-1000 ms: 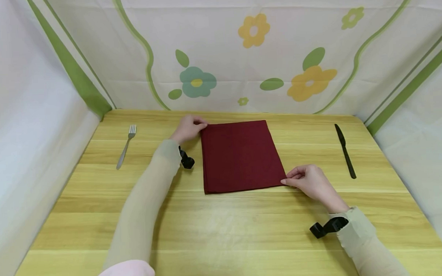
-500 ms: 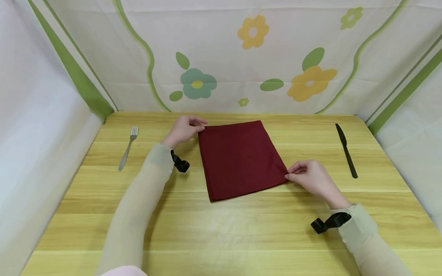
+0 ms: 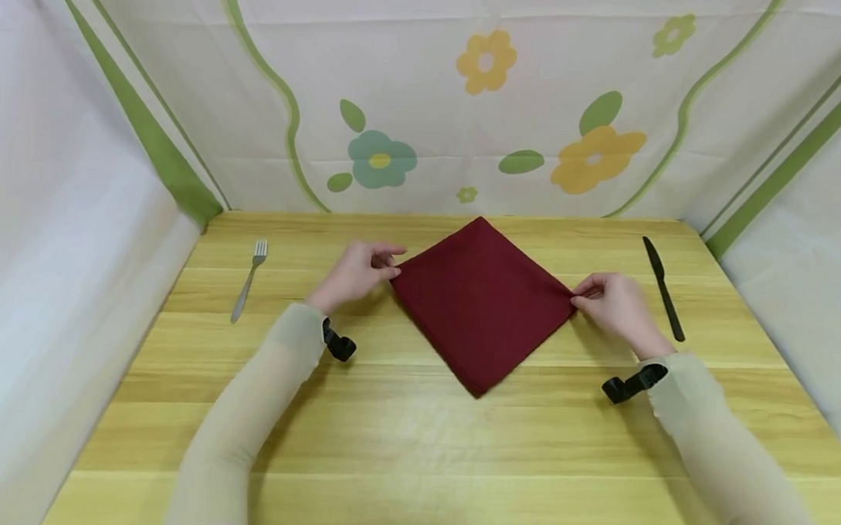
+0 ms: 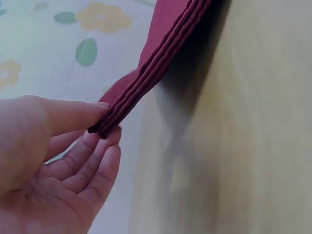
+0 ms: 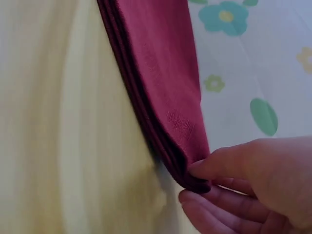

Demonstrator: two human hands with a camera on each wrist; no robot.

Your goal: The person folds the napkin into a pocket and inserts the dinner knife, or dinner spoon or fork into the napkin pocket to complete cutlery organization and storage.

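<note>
A dark red cloth napkin (image 3: 485, 306), folded into a layered square, is turned like a diamond with one corner toward the person. My left hand (image 3: 357, 272) pinches its left corner between thumb and fingers; in the left wrist view several stacked layers of the napkin (image 4: 146, 73) show at that grip. At the opposite corner my right hand (image 3: 615, 308) pinches the cloth, thumb on top and fingers beneath. The right wrist view shows the napkin's folded edge (image 5: 161, 87) running up from those fingertips, with shadow under it on the wood.
A metal fork (image 3: 249, 280) lies at the left of the wooden table (image 3: 414, 471), tines pointing away. Over on the right is a black knife (image 3: 663, 289). Behind the table hangs a white curtain (image 3: 428, 84) printed with flowers, and white cloth walls flank both sides.
The napkin has turned from a squarish stance to a diamond. My left hand came nearer the person, while my right hand moved away and rightward, both keeping their corners.
</note>
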